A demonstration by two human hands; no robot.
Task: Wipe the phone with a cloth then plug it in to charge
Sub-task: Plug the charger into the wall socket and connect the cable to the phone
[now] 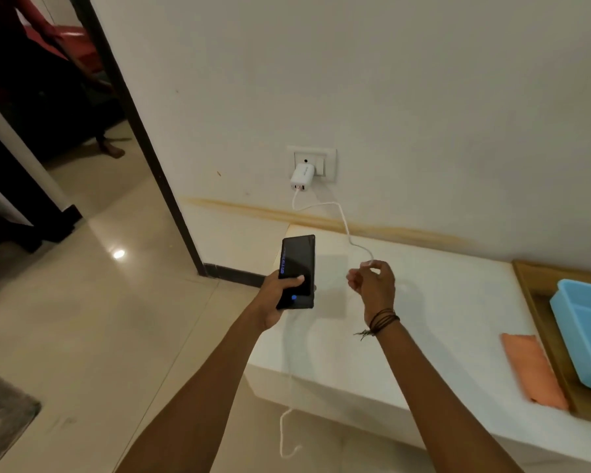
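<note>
My left hand [276, 295] holds a black phone [297, 268] upright over the left end of a white ledge [440, 302], thumb on its dark screen. My right hand [374, 285] is closed on a white charging cable [345, 227], just right of the phone. The cable runs up to a white charger [302, 178] plugged into a wall socket [313, 162]. Its loose length trails blurred below my hands and curls over the floor [287, 435]. An orange cloth [533, 368] lies flat on the ledge at the right.
A light blue plastic tub [584, 336] sits in a wooden tray [539, 302] at the far right. A dark-framed doorway [144, 138] opens at the left, with a person's foot [111, 150] beyond it. The floor is glossy tile, with a grey mat [0, 418] at the bottom left.
</note>
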